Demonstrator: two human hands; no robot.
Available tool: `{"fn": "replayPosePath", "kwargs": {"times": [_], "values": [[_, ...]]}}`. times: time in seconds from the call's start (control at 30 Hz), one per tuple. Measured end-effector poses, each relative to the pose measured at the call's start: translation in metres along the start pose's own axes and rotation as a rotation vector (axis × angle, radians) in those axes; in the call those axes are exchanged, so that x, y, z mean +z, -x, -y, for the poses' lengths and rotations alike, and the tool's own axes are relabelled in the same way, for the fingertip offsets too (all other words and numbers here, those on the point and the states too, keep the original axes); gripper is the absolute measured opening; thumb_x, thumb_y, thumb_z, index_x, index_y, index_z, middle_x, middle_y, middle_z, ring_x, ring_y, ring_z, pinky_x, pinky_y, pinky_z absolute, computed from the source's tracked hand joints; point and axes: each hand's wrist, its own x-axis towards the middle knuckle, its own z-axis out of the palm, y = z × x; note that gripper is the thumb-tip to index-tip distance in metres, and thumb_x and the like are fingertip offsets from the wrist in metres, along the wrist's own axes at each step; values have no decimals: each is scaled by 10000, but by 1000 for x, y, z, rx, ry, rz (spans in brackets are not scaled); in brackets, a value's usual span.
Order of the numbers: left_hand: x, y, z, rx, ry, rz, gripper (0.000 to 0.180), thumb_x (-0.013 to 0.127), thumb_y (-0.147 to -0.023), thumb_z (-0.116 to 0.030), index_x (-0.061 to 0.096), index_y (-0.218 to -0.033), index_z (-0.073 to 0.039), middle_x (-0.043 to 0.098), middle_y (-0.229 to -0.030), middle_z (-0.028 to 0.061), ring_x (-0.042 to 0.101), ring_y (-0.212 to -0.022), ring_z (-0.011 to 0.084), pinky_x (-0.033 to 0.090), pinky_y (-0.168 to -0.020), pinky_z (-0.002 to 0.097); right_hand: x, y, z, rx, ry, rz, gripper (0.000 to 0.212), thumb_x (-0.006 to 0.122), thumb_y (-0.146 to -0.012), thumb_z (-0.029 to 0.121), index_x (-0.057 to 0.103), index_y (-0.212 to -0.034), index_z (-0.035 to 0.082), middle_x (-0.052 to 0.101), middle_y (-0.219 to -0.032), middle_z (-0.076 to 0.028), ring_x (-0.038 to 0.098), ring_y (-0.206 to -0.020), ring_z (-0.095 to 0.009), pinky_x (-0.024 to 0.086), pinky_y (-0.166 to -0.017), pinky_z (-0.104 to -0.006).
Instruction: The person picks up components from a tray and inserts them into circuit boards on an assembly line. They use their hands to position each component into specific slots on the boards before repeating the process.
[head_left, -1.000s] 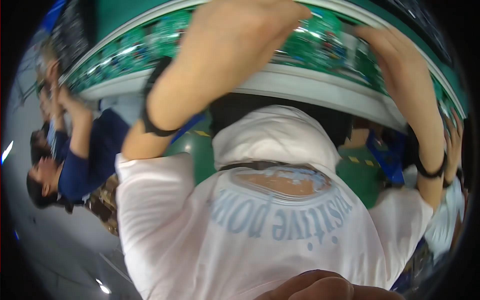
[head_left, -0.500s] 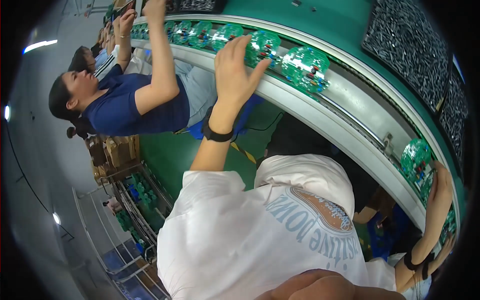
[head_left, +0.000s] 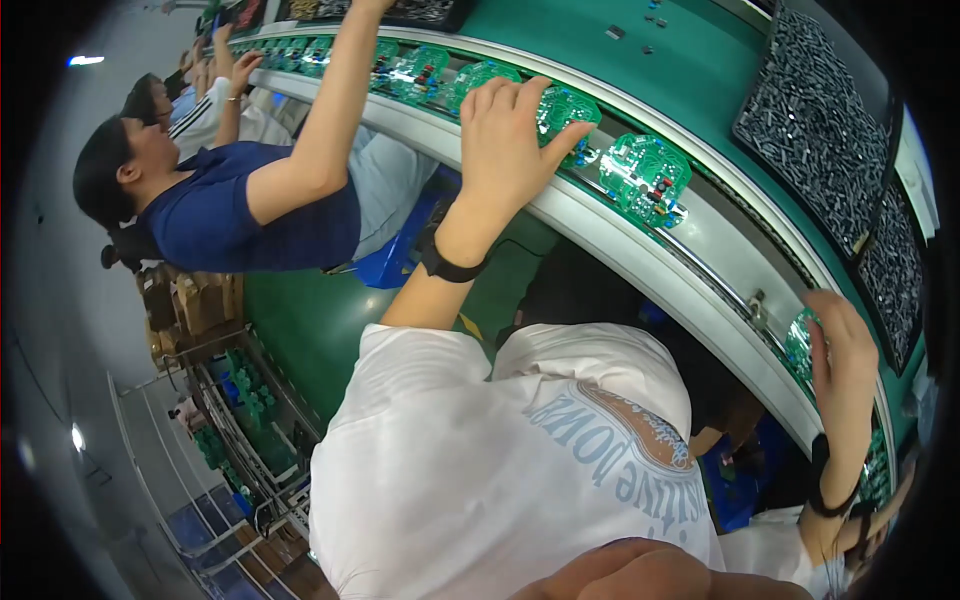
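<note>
My left hand (head_left: 505,150) reaches over the conveyor rail, fingers stretched out and thumb spread away from them. It rests over the left side of a green circuit board (head_left: 568,112) carrying small coloured components, partly hiding it. Just right of that lies another green board (head_left: 645,180) that nothing touches. At the far right, my right hand (head_left: 845,345) is curled around the edge of a third green circuit board (head_left: 800,345), its thumb on the near side. That hand covers much of this board. Black bands circle both my wrists.
The curving conveyor (head_left: 610,215) carries several more boards (head_left: 420,75) leftward. Beyond it, a green work surface (head_left: 560,30) holds black trays of small metal parts (head_left: 815,110). A co-worker in dark blue (head_left: 270,200) sits at left; another person's arm (head_left: 890,515) shows at lower right.
My right hand has moved up and left and now covers part of a board it was beside. My left hand and the nearby boards sit slightly further right and lower in view.
</note>
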Motion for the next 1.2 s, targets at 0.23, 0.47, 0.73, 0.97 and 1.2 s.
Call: {"fn": "replayPosePath", "kwargs": {"times": [0.23, 0.47, 0.73, 0.97, 1.2], "values": [[-6, -1, -1, -48, 171, 24, 459, 766, -903, -379, 673, -1182, -26, 682, -1072, 145, 580, -1147, 348, 413, -1015, 480, 34, -104, 39, -284, -149, 43, 366, 617, -896, -60, 593, -1251, 24, 647, -1247, -183, 651, -1074, -424, 547, -906, -446], [-13, 10, 49, -201, 96, -82, 298, 654, -941, -123, 677, -1225, -34, 702, -1120, 152, 590, -1177, 364, 420, -1034, 496, 78, -165, 48, -427, -93, 75, 279, 606, -946, 19, 580, -1222, 42, 650, -1211, -167, 659, -1028, -408, 549, -860, -478], [-1, 12, 53, -141, 55, 5, 328, 690, -908, -129, 702, -1218, -21, 726, -1165, 156, 569, -1260, 364, 400, -1089, 494, 86, -170, 39, -363, -42, 205, 212, 588, -967, 58, 580, -1179, 50, 637, -1137, -167, 661, -968, -396, 533, -817, -494], [-1, 7, 51, -99, 14, 20, 341, 706, -894, -130, 703, -1215, -14, 727, -1159, 152, 576, -1250, 366, 407, -1081, 496, 81, -164, 37, -347, -35, 202, 191, 577, -968, 47, 579, -1159, 46, 609, -1035, -172, 645, -920, -397, 519, -800, -497], [2, 4, 43, -90, 11, 36, 330, 704, -895, -112, 705, -1209, -10, 726, -1152, 159, 586, -1240, 370, 440, -1052, 486, 70, -138, 25, -283, 52, 231, 175, 575, -957, 40, 585, -1132, 32, 605, -1035, -166, 649, -922, -381, 522, -793, -481]]}}
